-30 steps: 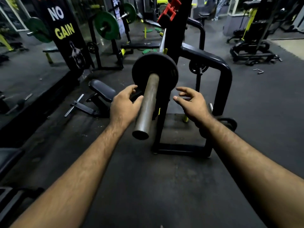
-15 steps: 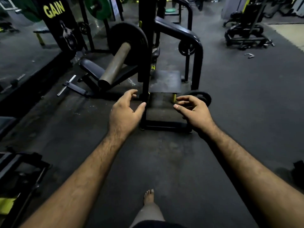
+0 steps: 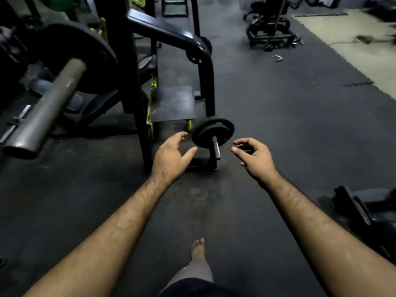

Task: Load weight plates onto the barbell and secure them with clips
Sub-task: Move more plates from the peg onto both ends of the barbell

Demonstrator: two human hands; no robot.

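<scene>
Barbell, up and left of both grips, carries one plate, no clip seen; left hand and right hand, grips open and empty, flank small stored plates on rack peg; further loading and clipping remain.

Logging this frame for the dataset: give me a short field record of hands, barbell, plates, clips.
left hand: open, empty, reaching toward the stored plates
right hand: fingers curled, empty, to the right of the storage peg
barbell sleeve: upper left, on the rack, end bare
loaded plate: one black plate on the sleeve, pushed inward
stored plates: small black plates on the rack's low storage peg, between the hands
clips: none visible on the sleeve
floor: dark rubber matting
</scene>
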